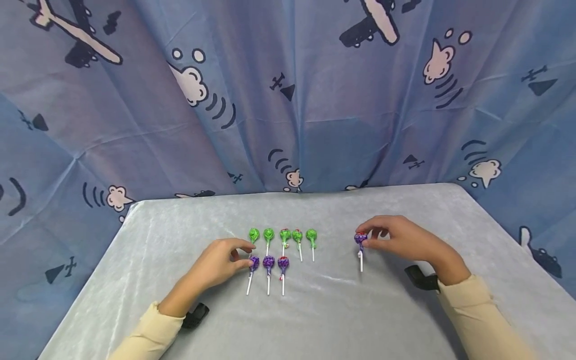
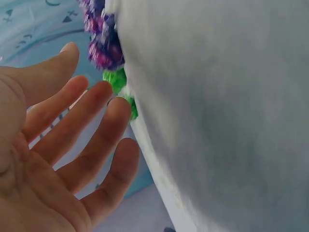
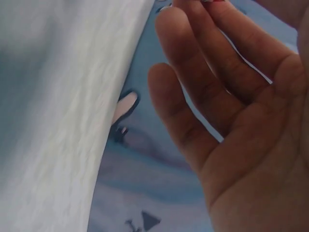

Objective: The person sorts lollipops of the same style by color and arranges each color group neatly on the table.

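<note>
On the right of the table in the head view, my right hand [image 1: 398,239] pinches a purple lollipop [image 1: 360,238] by its wrapped head between thumb and fingers, the white stick pointing down. My left hand [image 1: 223,262] is at the left end of a row of three purple lollipops, its thumb by the leftmost purple lollipop [image 1: 254,263]. In the left wrist view, the left hand's fingers [image 2: 91,145] are spread and relaxed around nothing. Beside it lie the middle purple lollipop [image 1: 268,262] and the right one [image 1: 283,263]. Several green lollipops [image 1: 285,234] form a row behind.
A pale grey cloth [image 1: 324,315] covers the table. Behind it hangs a blue curtain [image 1: 342,140] printed with planes and clouds. A black band device sits on each wrist, the left one [image 1: 195,316] and the right one [image 1: 421,278].
</note>
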`<state>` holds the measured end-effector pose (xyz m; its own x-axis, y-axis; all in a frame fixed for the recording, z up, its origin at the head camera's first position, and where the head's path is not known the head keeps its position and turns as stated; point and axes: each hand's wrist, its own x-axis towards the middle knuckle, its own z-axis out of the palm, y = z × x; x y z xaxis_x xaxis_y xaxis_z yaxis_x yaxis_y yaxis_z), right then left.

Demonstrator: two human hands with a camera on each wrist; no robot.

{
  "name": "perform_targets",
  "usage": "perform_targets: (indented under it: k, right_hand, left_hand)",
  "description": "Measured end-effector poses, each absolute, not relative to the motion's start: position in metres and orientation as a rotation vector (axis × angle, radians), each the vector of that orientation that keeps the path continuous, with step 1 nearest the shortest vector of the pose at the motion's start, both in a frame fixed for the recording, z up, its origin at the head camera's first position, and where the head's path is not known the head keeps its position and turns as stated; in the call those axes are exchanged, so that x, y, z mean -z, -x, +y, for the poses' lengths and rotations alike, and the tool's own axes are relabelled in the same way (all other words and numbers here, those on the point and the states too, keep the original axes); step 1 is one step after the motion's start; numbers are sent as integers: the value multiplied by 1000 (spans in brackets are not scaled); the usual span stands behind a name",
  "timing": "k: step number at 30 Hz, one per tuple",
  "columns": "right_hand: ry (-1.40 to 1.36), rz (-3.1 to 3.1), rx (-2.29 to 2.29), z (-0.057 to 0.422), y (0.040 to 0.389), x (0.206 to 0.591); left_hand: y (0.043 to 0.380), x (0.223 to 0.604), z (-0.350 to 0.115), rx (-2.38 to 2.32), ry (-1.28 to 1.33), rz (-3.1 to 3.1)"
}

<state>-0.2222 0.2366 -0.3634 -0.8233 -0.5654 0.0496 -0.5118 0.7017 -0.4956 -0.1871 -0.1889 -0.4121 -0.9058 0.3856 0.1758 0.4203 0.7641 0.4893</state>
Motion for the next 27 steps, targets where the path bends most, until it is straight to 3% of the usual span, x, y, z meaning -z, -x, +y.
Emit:
perform_targets:
  k: [13, 27]
  right_hand:
    - [983, 2701, 888, 182, 233, 357]
    - [1029, 2640, 885, 159, 229, 368]
  left_hand:
    - [187, 418, -182, 697, 659, -2891]
    - [186, 419, -182, 690, 636, -2902]
